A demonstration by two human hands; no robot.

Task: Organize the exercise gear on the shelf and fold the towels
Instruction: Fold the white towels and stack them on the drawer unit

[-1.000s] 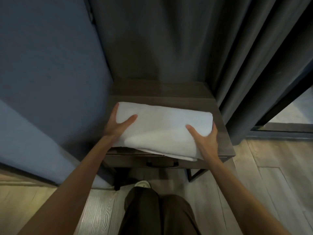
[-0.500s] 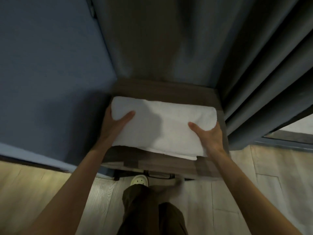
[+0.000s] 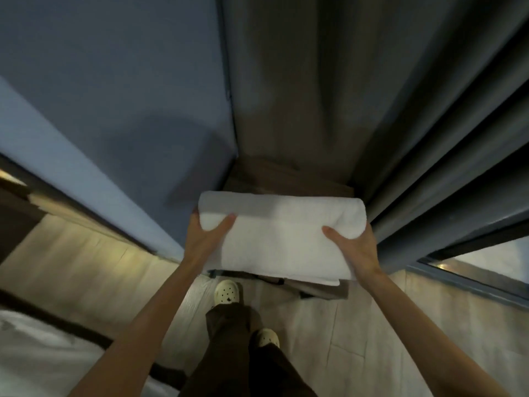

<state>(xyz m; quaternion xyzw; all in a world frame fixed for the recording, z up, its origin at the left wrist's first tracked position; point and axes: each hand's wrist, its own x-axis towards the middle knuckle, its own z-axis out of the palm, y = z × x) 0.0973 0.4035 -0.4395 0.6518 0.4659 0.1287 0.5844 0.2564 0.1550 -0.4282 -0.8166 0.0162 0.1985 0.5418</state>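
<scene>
Folded white fluffy towel [image 3: 283, 239] was held between the fingers of the left hand [image 3: 204, 239] and the right hand [image 3: 355, 250]. Both gripped its ends, over the small brown wooden surface [image 3: 286, 179]. If one side slipped, the towel could flop open.

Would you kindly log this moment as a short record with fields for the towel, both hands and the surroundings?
towel: folded white towel, lying lengthwise over the small wooden table
contact with table: cannot tell whether resting or lifted
left hand: grips the towel's left end, thumb on top
right hand: grips the right end, thumb on top
right of table: dark curtain
left of table: blue wall
floor: pale wood planks
by the table's foot: cream clog on the person's foot
</scene>
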